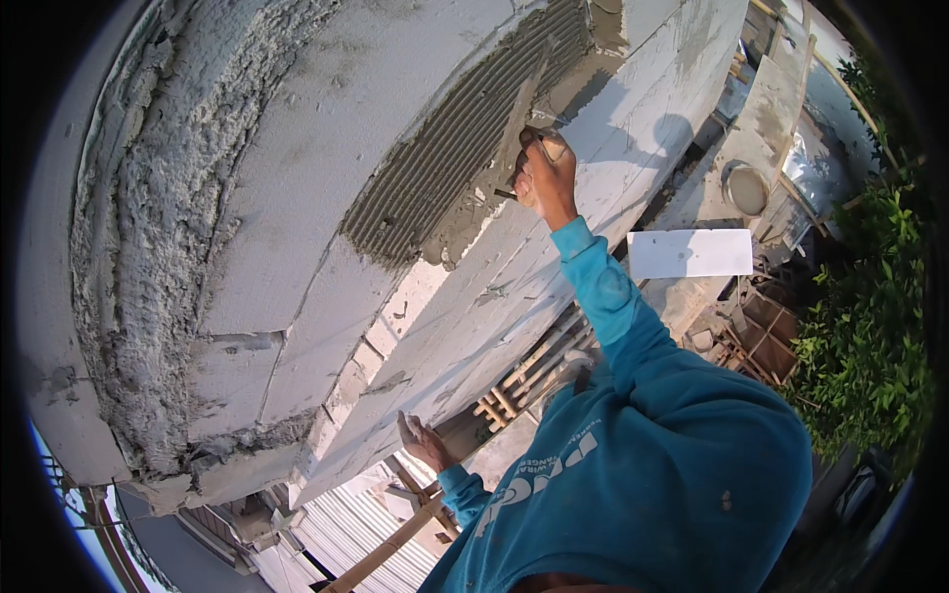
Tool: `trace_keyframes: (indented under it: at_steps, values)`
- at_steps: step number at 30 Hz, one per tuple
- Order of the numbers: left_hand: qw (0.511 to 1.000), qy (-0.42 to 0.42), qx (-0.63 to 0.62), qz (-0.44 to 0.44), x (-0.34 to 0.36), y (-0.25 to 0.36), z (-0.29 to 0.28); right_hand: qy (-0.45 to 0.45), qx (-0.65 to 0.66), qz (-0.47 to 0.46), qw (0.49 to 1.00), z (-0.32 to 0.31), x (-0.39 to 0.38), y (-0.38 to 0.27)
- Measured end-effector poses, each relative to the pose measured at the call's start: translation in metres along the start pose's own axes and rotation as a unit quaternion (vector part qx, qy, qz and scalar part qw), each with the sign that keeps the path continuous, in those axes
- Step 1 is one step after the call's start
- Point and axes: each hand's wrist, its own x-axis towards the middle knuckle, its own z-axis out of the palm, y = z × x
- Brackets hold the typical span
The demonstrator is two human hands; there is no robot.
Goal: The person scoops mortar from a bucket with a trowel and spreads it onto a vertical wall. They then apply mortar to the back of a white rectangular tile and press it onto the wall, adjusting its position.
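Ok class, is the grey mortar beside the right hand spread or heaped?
Spread: much of the grey mortar lies in a broad band of parallel ridges along the pale blocks.

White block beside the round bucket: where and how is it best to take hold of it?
Probably best to grip the white block by its two short ends, coming from above: it is long and straight-edged, and its broad face lies uncovered.

White lettering (pixel 537 482) (large and small, slanting) stands on the blue sweatshirt (pixel 682 465).
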Motion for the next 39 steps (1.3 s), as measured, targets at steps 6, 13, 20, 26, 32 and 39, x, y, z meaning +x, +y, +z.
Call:
trace_keyframes:
  at_steps: [6, 13, 20, 26, 32, 39]
  values:
    - [0.997, -0.029, 0.067, 0.032, 0.01, 0.017, 0.043, 0.049, -0.098, -0.222, 0.969, -0.073, 0.085, -0.068]
    - [0.99, -0.04, 0.117, 0.065, 0.003, 0.003, 0.056, 0.071, -0.204, -0.286, 0.934, -0.097, 0.201, -0.112]
    - [0.99, -0.054, 0.13, 0.014, -0.023, 0.006, 0.083, 0.164, -0.424, -0.433, 0.778, -0.073, 0.251, -0.091]
    - [0.982, -0.048, 0.18, 0.034, -0.025, -0.008, 0.068, 0.175, -0.423, -0.429, 0.779, -0.066, 0.269, -0.087]
    - [0.962, -0.07, 0.26, 0.045, -0.029, -0.008, 0.077, 0.045, -0.458, -0.377, 0.804, -0.056, 0.204, -0.062]
    - [0.982, -0.06, 0.176, 0.029, -0.028, 0.045, 0.125, 0.167, -0.45, -0.392, 0.785, -0.091, 0.217, -0.094]
